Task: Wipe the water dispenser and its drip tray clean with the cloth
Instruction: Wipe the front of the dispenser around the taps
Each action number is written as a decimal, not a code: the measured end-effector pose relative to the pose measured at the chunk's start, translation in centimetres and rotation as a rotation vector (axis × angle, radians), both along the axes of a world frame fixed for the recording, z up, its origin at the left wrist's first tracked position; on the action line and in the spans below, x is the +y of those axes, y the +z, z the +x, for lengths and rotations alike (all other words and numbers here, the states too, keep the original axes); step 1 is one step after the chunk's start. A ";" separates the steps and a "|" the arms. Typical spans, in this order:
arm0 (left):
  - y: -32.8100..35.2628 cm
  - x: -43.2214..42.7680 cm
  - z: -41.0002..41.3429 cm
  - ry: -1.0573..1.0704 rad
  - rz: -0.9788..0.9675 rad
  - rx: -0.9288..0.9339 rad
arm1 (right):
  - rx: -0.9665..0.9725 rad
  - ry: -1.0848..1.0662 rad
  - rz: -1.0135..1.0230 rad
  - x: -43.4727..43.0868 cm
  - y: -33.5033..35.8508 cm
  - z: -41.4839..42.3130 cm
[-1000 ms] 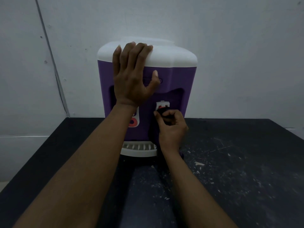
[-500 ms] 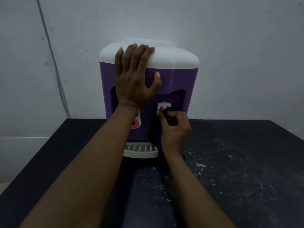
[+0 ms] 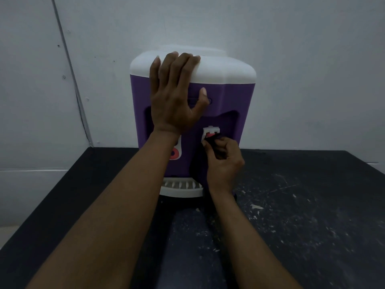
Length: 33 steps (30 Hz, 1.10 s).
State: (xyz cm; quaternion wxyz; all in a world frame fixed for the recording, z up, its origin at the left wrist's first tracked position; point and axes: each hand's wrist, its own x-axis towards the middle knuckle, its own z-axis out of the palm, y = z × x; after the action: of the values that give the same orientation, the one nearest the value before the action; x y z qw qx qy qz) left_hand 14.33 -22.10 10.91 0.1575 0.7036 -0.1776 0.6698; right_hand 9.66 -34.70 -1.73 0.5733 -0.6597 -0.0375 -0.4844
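The left hand point(image 3: 175, 97) is lying flat and spread against the upper front of the water dispenser point(image 3: 231, 101), its 4 fingers point(image 3: 177, 63) reaching up over the white top point(image 3: 225, 69) and its thumb point(image 3: 203, 95) pointing out to the right across the purple body; it is pressing on the dispenser without gripping anything. Below and to the right of that hand, the right hand point(image 3: 224, 161) is sitting in the recess of the dispenser front, with its fingers curled tight around a dark cloth point(image 3: 212, 142). The bunched end of the cloth is touching the right tap point(image 3: 211, 131), a white piece with a red part, just above the right hand's fingertips. More of the cloth seems to be hanging down in front of the dispenser beside the right wrist, though in the dim light it is blending into the purple body and its edges are hard to make out. Under the left wrist, the left tap point(image 3: 176, 153) is showing partly, white with a red ring. The white drip tray point(image 3: 179, 188) is sitting at the foot of the dispenser, just left of the right wrist and between the 2 forearms. The dispenser is standing on a black table point(image 3: 312, 215) marked with pale scratches and flecks, backed against a grey wall point(image 3: 302, 59).
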 end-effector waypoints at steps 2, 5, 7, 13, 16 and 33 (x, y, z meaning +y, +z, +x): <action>-0.1 0.1 0.1 -0.003 -0.002 -0.003 | 0.002 0.014 0.035 -0.1 0.3 0.0; -0.1 0.1 0.0 0.005 -0.002 -0.003 | 0.019 -0.021 0.090 0.4 0.3 0.0; -0.1 0.0 0.0 0.004 -0.003 -0.002 | 0.036 -0.047 0.082 0.4 0.4 -0.1; -0.1 -0.1 -0.1 0.001 -0.010 -0.003 | 0.112 0.116 -0.064 -2.5 1.3 -0.4; -0.1 -0.1 0.0 -0.001 -0.020 0.003 | 0.123 0.121 -0.143 -2.3 1.7 0.3; -0.2 0.2 0.3 0.003 0.011 -0.014 | -0.144 -0.043 -0.268 -0.6 2.3 0.8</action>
State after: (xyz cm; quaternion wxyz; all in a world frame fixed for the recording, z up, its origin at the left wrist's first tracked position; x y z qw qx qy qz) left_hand 14.66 -21.92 10.73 0.1514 0.7000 -0.1814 0.6739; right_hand 10.48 -35.25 0.55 0.4655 -0.6945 -0.1288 -0.5333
